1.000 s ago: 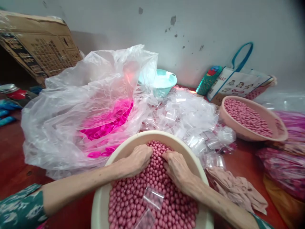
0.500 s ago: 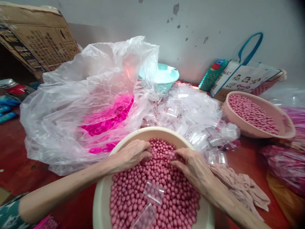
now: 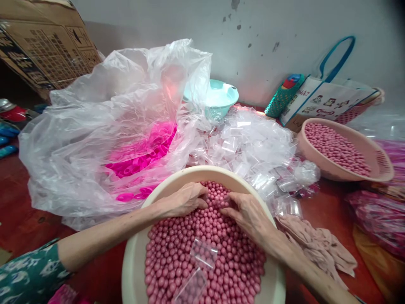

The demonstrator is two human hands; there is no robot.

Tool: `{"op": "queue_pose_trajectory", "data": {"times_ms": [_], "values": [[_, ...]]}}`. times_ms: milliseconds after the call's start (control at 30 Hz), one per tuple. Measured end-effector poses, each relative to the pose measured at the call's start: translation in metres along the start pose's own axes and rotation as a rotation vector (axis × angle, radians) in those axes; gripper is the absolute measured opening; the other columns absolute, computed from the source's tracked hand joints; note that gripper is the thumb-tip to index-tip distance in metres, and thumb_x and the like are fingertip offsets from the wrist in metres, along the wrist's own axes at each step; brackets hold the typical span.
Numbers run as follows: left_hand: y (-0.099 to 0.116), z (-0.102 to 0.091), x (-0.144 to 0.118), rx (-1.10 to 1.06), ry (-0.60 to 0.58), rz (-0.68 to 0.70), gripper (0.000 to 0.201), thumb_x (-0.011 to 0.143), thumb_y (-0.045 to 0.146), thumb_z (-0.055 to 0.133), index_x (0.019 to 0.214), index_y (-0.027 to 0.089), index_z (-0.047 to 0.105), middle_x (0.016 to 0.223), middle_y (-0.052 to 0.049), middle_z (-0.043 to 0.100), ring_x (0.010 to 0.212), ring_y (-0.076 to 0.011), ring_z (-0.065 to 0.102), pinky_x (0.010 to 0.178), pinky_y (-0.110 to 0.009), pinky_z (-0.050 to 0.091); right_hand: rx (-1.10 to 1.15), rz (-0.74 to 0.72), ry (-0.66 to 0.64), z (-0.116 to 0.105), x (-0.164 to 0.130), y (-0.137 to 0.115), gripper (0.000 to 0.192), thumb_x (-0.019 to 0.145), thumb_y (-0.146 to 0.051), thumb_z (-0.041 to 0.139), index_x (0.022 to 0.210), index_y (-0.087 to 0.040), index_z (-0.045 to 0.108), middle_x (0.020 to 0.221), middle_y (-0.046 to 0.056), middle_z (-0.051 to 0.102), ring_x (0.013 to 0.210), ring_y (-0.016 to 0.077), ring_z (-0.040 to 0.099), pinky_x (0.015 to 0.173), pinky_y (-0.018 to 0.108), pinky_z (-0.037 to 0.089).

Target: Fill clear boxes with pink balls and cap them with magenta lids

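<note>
A cream basin full of pink beads stands in front of me. Over the far half of the beads, my left hand has its fingertips pinched together; whatever they hold is hidden. My right hand faces it from a short distance, with thumb and fingers closed on a small clear plastic sleeve that is hard to make out against the beads. Two more clear sleeves lie on the beads nearer me: one in the middle and one at the front.
A big clear bag with bright pink plastic pieces lies left of the basin. Behind are a heap of clear sleeves and a turquoise basin. To the right are a pink colander of beads and a beige cloth.
My left hand has moved slightly right, closer to my right hand, which has shifted a little left. The view has tilted slightly. The two loose sleeves stay on the beads.
</note>
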State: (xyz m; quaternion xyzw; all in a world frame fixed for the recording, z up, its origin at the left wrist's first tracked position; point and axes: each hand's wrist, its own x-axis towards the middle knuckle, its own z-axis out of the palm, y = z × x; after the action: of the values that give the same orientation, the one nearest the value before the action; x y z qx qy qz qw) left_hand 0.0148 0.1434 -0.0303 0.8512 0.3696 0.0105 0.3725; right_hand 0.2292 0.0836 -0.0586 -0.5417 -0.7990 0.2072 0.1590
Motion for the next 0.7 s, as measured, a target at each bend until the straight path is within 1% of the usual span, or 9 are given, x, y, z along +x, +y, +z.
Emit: {"op": "queue_pose_trajectory", "data": {"times_ms": [67, 167, 267, 367, 467, 567, 633, 700], "values": [[0.001, -0.001, -0.004, 0.001, 0.003, -0.015, 0.02, 0.079, 0.024, 0.045, 0.063, 0.019, 0.033, 0.061, 0.004, 0.037, 0.057, -0.0122, 0.035, 0.052, -0.027, 0.023, 0.028, 0.013, -0.032, -0.005, 0.0, -0.001, 0.014, 0.085, -0.03, 0.047, 0.083, -0.02, 0.055, 0.074, 0.001, 0.056, 0.067, 0.0156, 0.051, 0.056, 0.027, 0.039], [-0.003, 0.004, -0.012, 0.029, 0.049, -0.057, 0.02, 0.081, 0.024, 0.041, 0.065, 0.019, 0.031, 0.063, 0.003, 0.035, 0.057, -0.0125, 0.032, 0.053, -0.028, 0.022, 0.048, 0.063, -0.082, -0.013, -0.006, -0.007, 0.012, 0.083, -0.03, 0.048, 0.082, -0.019, 0.053, 0.074, 0.0, 0.054, 0.067, 0.0148, 0.049, 0.055, 0.026, 0.037], [-0.01, 0.011, -0.014, 0.056, 0.069, -0.086, 0.02, 0.081, 0.024, 0.041, 0.065, 0.02, 0.029, 0.062, 0.004, 0.033, 0.056, -0.0127, 0.029, 0.054, -0.03, 0.02, -0.025, 0.091, -0.12, -0.018, -0.011, -0.016, 0.011, 0.084, -0.021, 0.044, 0.073, -0.019, 0.047, 0.071, 0.001, 0.049, 0.064, 0.0138, 0.045, 0.056, 0.026, 0.034], [-0.011, 0.014, -0.01, 0.054, 0.057, -0.086, 0.021, 0.078, 0.021, 0.042, 0.063, 0.02, 0.028, 0.061, 0.004, 0.032, 0.057, -0.0129, 0.028, 0.054, -0.03, 0.02, -0.057, 0.056, -0.149, -0.015, -0.006, -0.026, 0.015, 0.083, -0.014, 0.04, 0.068, -0.019, 0.042, 0.07, 0.002, 0.048, 0.063, 0.0144, 0.042, 0.058, 0.028, 0.033], [-0.007, 0.012, -0.005, 0.04, 0.062, -0.077, 0.019, 0.075, 0.018, 0.042, 0.062, 0.02, 0.028, 0.063, 0.003, 0.033, 0.059, -0.0134, 0.03, 0.054, -0.029, 0.02, -0.029, 0.043, -0.109, -0.006, 0.004, -0.028, 0.012, 0.082, -0.013, 0.039, 0.072, -0.019, 0.043, 0.075, 0.003, 0.049, 0.068, 0.0159, 0.042, 0.063, 0.029, 0.035], [-0.003, 0.007, -0.007, 0.009, 0.065, -0.076, 0.019, 0.075, 0.018, 0.044, 0.062, 0.019, 0.029, 0.061, 0.003, 0.033, 0.057, -0.0127, 0.03, 0.053, -0.029, 0.02, 0.018, 0.058, -0.061, 0.002, 0.01, -0.024, 0.007, 0.084, -0.018, 0.041, 0.08, -0.018, 0.047, 0.079, 0.003, 0.05, 0.072, 0.0163, 0.044, 0.065, 0.029, 0.037], [-0.002, 0.004, -0.011, -0.022, 0.066, -0.081, 0.02, 0.077, 0.021, 0.044, 0.063, 0.019, 0.03, 0.06, 0.004, 0.033, 0.056, -0.0121, 0.03, 0.052, -0.028, 0.02, 0.055, 0.075, -0.047, 0.003, 0.011, -0.021, 0.008, 0.084, -0.023, 0.044, 0.081, -0.019, 0.049, 0.076, 0.002, 0.05, 0.069, 0.0155, 0.045, 0.062, 0.027, 0.037], [-0.002, 0.001, -0.017, -0.056, 0.061, -0.084, 0.02, 0.078, 0.025, 0.044, 0.063, 0.019, 0.033, 0.06, 0.004, 0.034, 0.056, -0.0118, 0.032, 0.052, -0.028, 0.021, 0.085, 0.096, -0.04, -0.002, 0.011, -0.022, 0.013, 0.085, -0.029, 0.046, 0.078, -0.019, 0.051, 0.073, 0.001, 0.05, 0.066, 0.0149, 0.045, 0.057, 0.026, 0.036]]}}
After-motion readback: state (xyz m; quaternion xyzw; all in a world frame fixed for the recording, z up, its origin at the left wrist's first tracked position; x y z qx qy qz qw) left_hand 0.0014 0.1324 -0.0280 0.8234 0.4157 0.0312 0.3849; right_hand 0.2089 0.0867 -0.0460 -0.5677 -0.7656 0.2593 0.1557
